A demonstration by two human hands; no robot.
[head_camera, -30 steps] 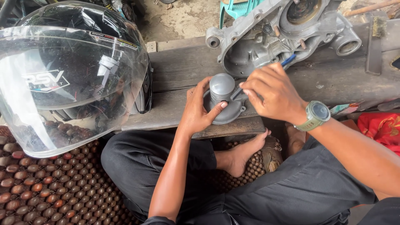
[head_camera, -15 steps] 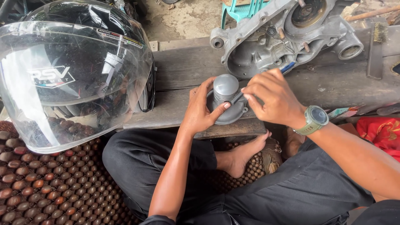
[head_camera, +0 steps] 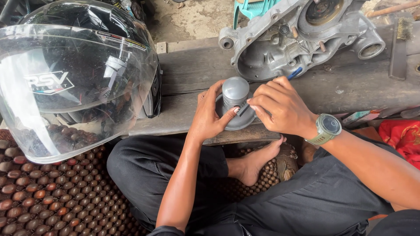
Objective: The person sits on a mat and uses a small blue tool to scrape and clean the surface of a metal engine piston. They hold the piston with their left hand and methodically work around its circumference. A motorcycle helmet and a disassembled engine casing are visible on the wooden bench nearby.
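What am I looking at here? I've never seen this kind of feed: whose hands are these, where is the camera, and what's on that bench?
The one camera is worn on a person's head and looks down, so you see their own arms and crossed legs. They sit on a mat of brown wooden beads at a low wooden bench. The left hand grips a grey metal cylinder, which looks like a piston, standing upright on a round grey dish. The right hand, with a green wristwatch on that arm, holds a thin tool with a blue end, its tip against the piston's side. Behind lies a grey cast-metal engine casing. On the left stands a helmet with a clear visor.
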